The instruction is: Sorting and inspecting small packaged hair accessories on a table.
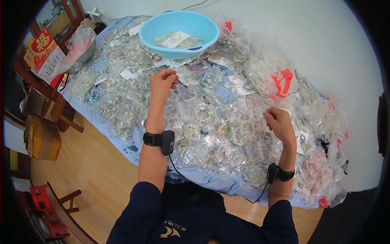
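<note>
My left hand (164,81) is over the middle of the heap, just below a light-blue plastic basin (179,20), with its thumb against curled fingers. Whether something thin is between those fingertips cannot be made out. Farther right, my right hand (278,122) has its thumb and forefinger pinched together near a clear plastic bag (268,73) with red print. Anything in that pinch is too fine to tell. Beneath both hands spread many small clear plastic packets (210,122) of what look like beaded bracelets. Inside the basin lie more packets and a white card (176,39).
A blue floral cloth (122,149) covers the table under the packets. White cards (129,74) lie among them. Pink beaded packets (315,174) are heaped at the right end. At left are a metal bowl (85,56) with plastic bags, a red calendar (44,55) and a cardboard box (42,138).
</note>
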### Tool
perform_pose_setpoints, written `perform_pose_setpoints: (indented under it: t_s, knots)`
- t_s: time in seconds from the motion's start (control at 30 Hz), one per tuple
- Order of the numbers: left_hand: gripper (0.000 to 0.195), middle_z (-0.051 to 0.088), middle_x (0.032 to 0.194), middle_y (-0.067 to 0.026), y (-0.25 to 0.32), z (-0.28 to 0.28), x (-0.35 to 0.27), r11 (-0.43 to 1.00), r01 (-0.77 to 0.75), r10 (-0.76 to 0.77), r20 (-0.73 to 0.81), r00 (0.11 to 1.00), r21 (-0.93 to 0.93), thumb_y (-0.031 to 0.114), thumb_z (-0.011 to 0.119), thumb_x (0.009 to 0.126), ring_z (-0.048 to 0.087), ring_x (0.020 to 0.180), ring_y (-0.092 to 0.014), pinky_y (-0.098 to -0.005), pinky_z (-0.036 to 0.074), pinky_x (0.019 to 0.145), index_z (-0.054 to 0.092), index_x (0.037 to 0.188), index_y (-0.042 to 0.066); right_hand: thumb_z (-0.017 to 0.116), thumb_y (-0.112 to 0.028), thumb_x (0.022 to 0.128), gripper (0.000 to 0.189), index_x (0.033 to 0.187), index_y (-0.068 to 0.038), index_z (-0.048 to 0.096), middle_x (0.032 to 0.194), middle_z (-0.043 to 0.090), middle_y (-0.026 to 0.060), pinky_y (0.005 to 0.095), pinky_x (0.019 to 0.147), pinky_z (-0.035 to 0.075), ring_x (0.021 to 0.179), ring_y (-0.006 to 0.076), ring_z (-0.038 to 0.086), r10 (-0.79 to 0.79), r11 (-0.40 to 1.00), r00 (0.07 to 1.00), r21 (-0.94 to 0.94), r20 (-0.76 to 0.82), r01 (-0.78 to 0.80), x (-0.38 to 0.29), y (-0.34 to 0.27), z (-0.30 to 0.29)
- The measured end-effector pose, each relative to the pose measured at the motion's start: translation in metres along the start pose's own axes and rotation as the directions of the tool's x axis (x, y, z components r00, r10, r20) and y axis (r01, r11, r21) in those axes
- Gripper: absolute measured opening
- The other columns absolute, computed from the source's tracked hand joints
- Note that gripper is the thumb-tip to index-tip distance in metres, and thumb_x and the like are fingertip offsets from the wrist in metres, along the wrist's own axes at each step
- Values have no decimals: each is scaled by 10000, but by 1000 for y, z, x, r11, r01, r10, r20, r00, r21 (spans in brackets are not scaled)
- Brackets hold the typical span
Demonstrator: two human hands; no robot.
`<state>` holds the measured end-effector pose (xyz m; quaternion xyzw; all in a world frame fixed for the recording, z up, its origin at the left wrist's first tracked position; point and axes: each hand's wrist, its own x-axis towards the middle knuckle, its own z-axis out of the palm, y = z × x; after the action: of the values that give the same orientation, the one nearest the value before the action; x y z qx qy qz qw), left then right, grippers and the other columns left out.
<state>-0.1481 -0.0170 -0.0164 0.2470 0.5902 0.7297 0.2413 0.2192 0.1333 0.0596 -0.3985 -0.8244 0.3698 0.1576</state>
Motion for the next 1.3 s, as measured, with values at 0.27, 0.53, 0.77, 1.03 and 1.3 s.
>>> perform_pose_setpoints:
  t_s: [0.27, 0.53, 0.77, 1.03, 1.3]
  knots:
    - [169, 702, 844, -83, -12, -31, 10, 841, -89, 124, -30, 992, 533, 64, 639, 802, 640, 693, -142, -286, 513, 582, 683, 940, -25, 529, -103, 900, 211, 1029, 46, 603, 662, 574, 28, 245, 490, 405, 535, 81, 510, -12, 978, 996, 207, -86, 30, 2, 3, 0]
    - [198, 685, 869, -164, -11, -29, -4, 394, -104, 149, 48, 988, 913, 109, 647, 725, 667, 814, -339, -431, 517, 735, 716, 901, 49, 518, -85, 894, 340, 1211, 28, 569, 695, 594, 38, 237, 508, 414, 568, 85, 532, -52, 996, 987, 67, -153, 63, 2, 7, -2]
    - [368, 545, 1165, -155, 1, -10, -17, 169, -111, 21, 109, 994, 979, 149, 702, 697, 595, 1031, -341, -430, 500, 847, 696, 1064, 133, 527, -75, 892, 310, 1173, 40, 588, 698, 603, 50, 248, 525, 433, 573, 88, 538, -68, 997, 992, 31, -106, 72, 1, 3, 1]
    - [376, 539, 1136, -130, -7, -11, -22, 68, -317, 143, 305, 941, 946, 161, 723, 716, 567, 978, -371, -425, 499, 842, 685, 1090, 167, 532, -82, 899, 270, 1117, 54, 613, 689, 606, 60, 262, 542, 448, 576, 95, 537, -114, 993, 991, -26, -75, 112, 0, 3, 6]
    - [370, 624, 961, -122, -3, -12, -17, 47, -283, 107, 277, 955, 958, 186, 754, 685, 584, 874, -342, -408, 499, 752, 679, 1040, 112, 535, -94, 901, 263, 1109, 44, 621, 680, 604, 59, 265, 556, 449, 576, 98, 540, -154, 987, 986, -50, -65, 151, -1, -2, 11]
